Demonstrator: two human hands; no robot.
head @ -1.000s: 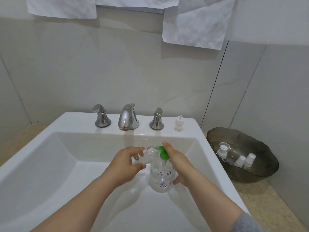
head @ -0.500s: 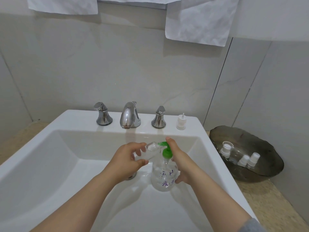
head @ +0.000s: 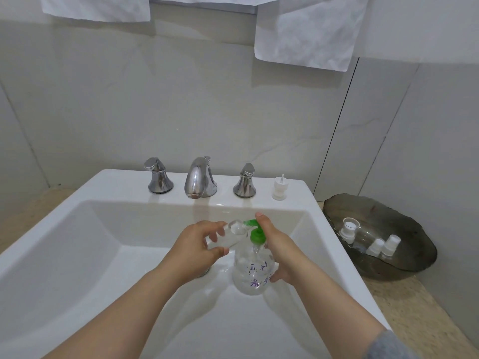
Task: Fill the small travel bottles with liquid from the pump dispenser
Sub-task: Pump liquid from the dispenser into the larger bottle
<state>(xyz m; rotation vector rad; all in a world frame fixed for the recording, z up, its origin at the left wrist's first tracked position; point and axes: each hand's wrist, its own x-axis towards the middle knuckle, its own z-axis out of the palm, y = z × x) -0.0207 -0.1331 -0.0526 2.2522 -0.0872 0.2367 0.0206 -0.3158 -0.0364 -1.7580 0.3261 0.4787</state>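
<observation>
Green-topped pump dispenser [head: 252,277] gripped by right hand [head: 278,246], left hand [head: 193,248] pinching clear travel bottle [head: 234,230], seemingly under nozzle [head: 249,223]

- A white rectangular sink [head: 124,182] fills the lower view, lit by soft, even light.
- On its back ledge stand a chrome faucet [head: 199,177] and two chrome handles [head: 158,177].
- Behind the sink rises a pale, faintly veined tiled wall [head: 181,99].
- Above the sink hang two white towels [head: 305,32].
- Right of the sink, a beige stone counter [head: 414,307] bears a dark dish [head: 404,229].
</observation>
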